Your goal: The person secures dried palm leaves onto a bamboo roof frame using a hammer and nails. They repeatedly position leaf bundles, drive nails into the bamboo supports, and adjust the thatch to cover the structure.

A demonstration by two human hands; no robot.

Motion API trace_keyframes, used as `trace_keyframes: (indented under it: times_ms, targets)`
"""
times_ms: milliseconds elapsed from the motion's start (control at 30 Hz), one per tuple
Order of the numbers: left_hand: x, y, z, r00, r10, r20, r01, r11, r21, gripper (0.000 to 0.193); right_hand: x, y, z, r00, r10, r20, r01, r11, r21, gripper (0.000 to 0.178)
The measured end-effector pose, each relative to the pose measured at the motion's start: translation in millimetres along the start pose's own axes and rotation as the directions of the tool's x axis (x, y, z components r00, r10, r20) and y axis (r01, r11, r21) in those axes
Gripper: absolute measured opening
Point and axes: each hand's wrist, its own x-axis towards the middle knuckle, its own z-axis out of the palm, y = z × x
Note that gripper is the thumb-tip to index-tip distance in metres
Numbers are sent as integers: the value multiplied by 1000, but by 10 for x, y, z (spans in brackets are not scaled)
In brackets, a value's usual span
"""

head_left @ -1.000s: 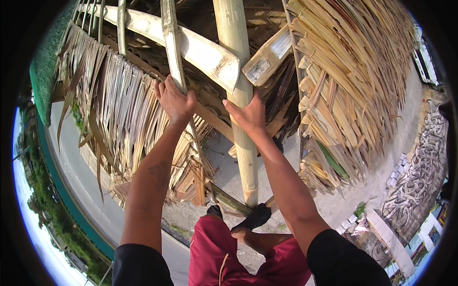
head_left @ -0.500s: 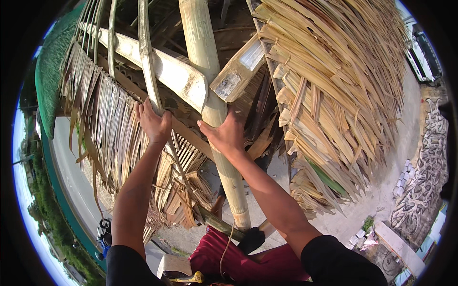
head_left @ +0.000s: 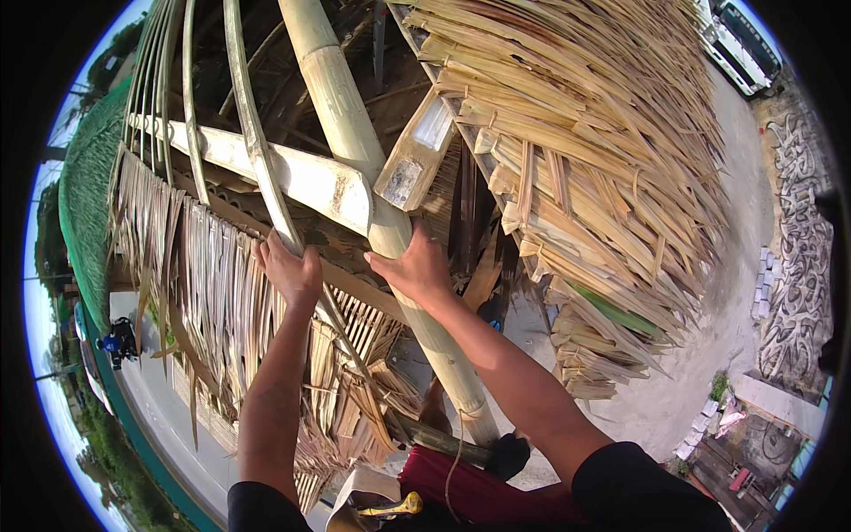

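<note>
My left hand is closed round a long, narrow bamboo slat that runs up toward the roof ridge. To its right, my right hand grips a thick, pale bamboo pole, with the thumb on the near side and the other fingers mostly hidden behind. Just above both hands, a whitish board slants down to the pole and meets it with a curved end. On the pole's other side, a hollowed beam end also reaches it.
Dry palm thatch lies on the left, with a larger thatch slope on the right. A yellow-handled tool is at my waist. Far below are a paved road, a white vehicle and pale ground.
My view has turned, so the pole and roof appear more tilted and the upper parts have shifted left. Both hands keep their holds on the slat and the pole.
</note>
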Motion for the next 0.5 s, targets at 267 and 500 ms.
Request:
trace_keyframes:
  times_ms: [267,500]
  targets:
    - [313,325,-79,982,-71,176,50,991,124,54,64,60,8,995,13,-96,-14,1000,-9,67]
    - [620,616,43,960,-251,123,239,965,104,49,-520,-106,-149,885,-382,-265,274,889,-367,55]
